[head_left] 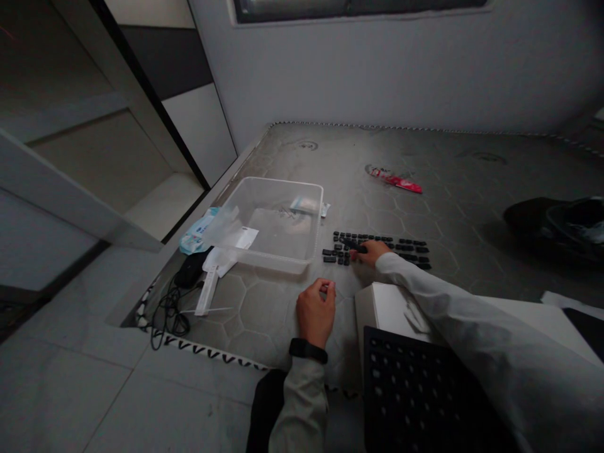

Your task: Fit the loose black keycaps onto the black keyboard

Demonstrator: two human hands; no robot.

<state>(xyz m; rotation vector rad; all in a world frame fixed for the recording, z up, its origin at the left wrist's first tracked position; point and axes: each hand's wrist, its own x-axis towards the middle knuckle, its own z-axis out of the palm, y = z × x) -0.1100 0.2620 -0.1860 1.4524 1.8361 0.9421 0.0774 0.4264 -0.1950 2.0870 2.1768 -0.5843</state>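
My right hand (370, 253) is at the rows of small black keycaps (408, 248) laid out on the grey mattress. Its fingers are closed on a slim black bar-shaped piece (353, 245), which lies over the left part of the rows; its exact kind is unclear. Some keycaps are hidden beneath the hand. My left hand (316, 311), with a black band on the wrist, is curled closed above the mattress, thumb against fingers. Whether it holds anything small is hidden. Nearest me, a black keyboard base (415, 390) with bare key positions leans on a white box (384, 308).
A clear plastic bin (278, 255) with small bits inside stands left of the keycaps. Beside it are a blue-white packet (195, 233), a black mouse (191, 269) and its cable (172, 318). A red wrapper (401, 183) lies farther back; a dark bag-like object (552, 226) sits right.
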